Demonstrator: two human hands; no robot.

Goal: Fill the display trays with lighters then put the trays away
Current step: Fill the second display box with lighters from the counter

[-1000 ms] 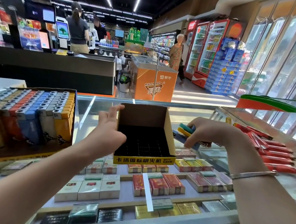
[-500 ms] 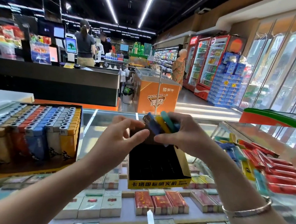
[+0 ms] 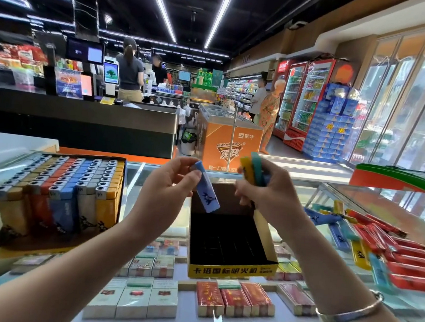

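Blue lighter [image 3: 207, 189], just drawn from the right hand's [image 3: 268, 194] bunch, now sits pinched in the left hand's [image 3: 167, 190] grip above the empty tray [image 3: 229, 270] on the desk, ready to slot in.

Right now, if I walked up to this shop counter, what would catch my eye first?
Probably the two hands raised over the glass counter: the left hand pinches a single blue lighter, while the right hand grips a small bunch of lighters. Below them sits an empty display tray, with a full tray to its left.
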